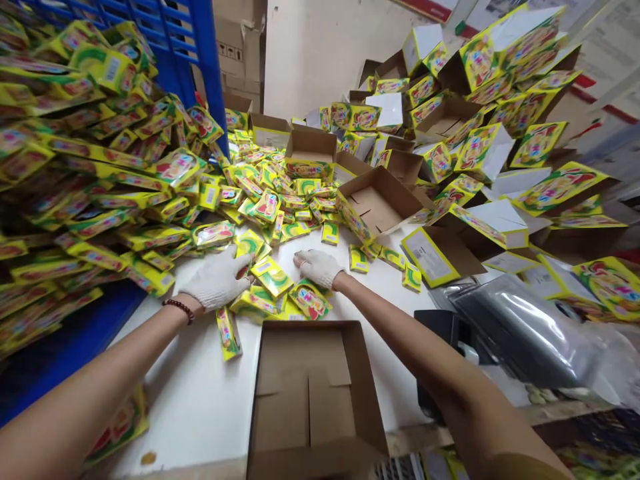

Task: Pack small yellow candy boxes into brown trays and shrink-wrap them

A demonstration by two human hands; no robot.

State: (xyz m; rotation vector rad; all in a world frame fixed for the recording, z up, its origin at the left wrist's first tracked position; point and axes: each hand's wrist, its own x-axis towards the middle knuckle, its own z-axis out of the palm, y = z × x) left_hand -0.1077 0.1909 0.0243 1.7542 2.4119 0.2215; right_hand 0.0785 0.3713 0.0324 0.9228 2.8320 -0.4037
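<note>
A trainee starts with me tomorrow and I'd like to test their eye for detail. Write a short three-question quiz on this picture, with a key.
1. True or false: the left hand and the right hand both wear white knitted gloves.

2. The dark beaded bracelet is worn next to:
A) the left hand
B) the right hand
C) neither hand

3. Fill in: the open rectangular cardboard box at the bottom centre, below the small yellow-and-green cardboard boxes near the hands, is ____ inside.

Key: 1. True. 2. A. 3. Brown.
</note>
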